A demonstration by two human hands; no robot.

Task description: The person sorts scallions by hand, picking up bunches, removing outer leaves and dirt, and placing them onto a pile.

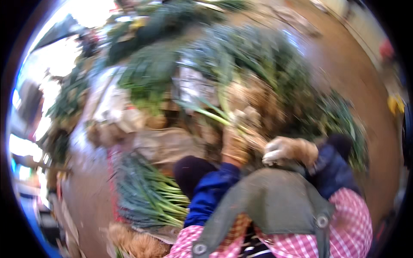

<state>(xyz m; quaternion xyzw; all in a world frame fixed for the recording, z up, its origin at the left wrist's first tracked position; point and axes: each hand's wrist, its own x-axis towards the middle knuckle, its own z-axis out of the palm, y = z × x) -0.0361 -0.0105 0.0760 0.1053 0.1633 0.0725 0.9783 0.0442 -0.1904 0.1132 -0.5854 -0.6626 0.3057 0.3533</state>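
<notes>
My left hand, in a yellowish work glove, is closed around a leek. The pale green stalk slants up to the left, and its root end points toward my right hand. My right hand, in a whitish glove, is beside that root end with its fingers curled in. Motion blur and the glove hide what, if anything, is in them. Just beyond my hands lies a big heap of leeks, its bushy tan roots facing me.
To my left, a bundle of leeks lies by a red edge. Brown sacking is beyond it. Tan roots show at the lower left. More greens lie farther off. Brown floor runs along the right. A grey-green apron covers my lap.
</notes>
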